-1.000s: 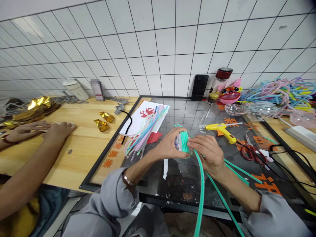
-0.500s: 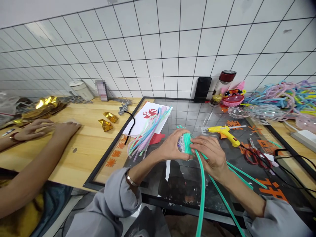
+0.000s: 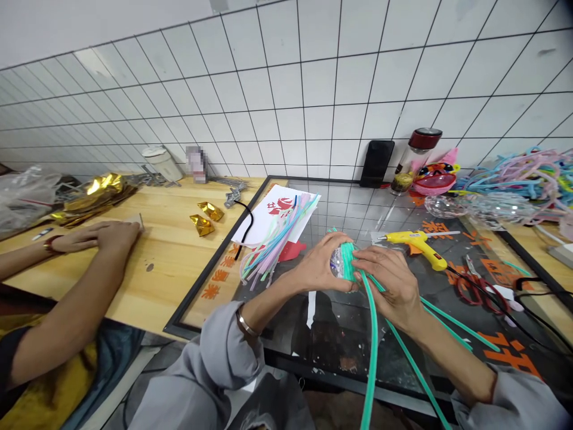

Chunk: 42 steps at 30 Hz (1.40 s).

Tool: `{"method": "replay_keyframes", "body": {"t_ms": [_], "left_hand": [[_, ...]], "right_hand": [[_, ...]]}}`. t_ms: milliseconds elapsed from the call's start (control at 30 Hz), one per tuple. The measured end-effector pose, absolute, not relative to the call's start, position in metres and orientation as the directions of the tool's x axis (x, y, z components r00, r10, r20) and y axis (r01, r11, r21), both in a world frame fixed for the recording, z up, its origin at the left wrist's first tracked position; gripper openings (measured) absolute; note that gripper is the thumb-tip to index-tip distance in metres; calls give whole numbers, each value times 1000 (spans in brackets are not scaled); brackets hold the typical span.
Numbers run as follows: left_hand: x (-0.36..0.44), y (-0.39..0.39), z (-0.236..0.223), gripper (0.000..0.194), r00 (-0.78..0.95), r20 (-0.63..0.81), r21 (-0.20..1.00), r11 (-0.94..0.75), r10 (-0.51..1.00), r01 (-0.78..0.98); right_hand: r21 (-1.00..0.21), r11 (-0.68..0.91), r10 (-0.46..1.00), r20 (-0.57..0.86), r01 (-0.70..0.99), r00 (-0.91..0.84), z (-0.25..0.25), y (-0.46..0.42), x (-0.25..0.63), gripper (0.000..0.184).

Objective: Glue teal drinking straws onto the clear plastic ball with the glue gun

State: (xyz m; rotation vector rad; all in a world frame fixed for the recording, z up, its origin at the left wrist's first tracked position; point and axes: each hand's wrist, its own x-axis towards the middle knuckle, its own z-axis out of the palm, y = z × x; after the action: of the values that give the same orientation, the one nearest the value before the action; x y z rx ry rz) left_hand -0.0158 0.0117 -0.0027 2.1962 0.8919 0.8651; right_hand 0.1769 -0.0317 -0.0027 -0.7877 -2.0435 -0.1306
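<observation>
My left hand [image 3: 313, 266] is curled around a clear, faceted ball [image 3: 336, 263], its thumb below and fingers above. Bright green pipe cleaners [image 3: 348, 260] lie side by side in a band over the ball's right part. With bent fingers, my right hand [image 3: 393, 279] presses green strands against that band. One long green strand [image 3: 370, 352] hangs from it past the table's front edge, and others trail out under my right wrist. The ball's right and under sides are hidden by my fingers.
A yellow glue gun [image 3: 416, 242] and red-handled scissors [image 3: 478, 292] lie to the right. Pastel pipe cleaners [image 3: 277, 233] rest on white paper [image 3: 250, 233]. A jar [image 3: 409, 167] and black phone [image 3: 376, 164] stand behind. At left are a co-worker's hands [image 3: 111, 233] and gold foil pieces [image 3: 203, 224].
The view has turned slightly left, so most things sit farther right. My hands keep their hold on the ball and strands. The co-worker's hands have come together.
</observation>
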Motion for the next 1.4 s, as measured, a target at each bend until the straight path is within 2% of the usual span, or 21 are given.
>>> {"method": "replay_keyframes", "body": {"t_ms": [333,600,1400], "left_hand": [[-16,10,-3,77,562,327,714,-588,760,380],[-15,10,-2,77,559,327,733,-578,762,359],[-14,8,-4,88,560,309,726,-571,768,383]], "right_hand": [[-220,781,501,780,584,-375,-6,-31,178,21],[-301,745,583,728,595,-361,-6,-31,177,21],[-286,749,571,736,597,-364,-1,-29,176,24]]}}
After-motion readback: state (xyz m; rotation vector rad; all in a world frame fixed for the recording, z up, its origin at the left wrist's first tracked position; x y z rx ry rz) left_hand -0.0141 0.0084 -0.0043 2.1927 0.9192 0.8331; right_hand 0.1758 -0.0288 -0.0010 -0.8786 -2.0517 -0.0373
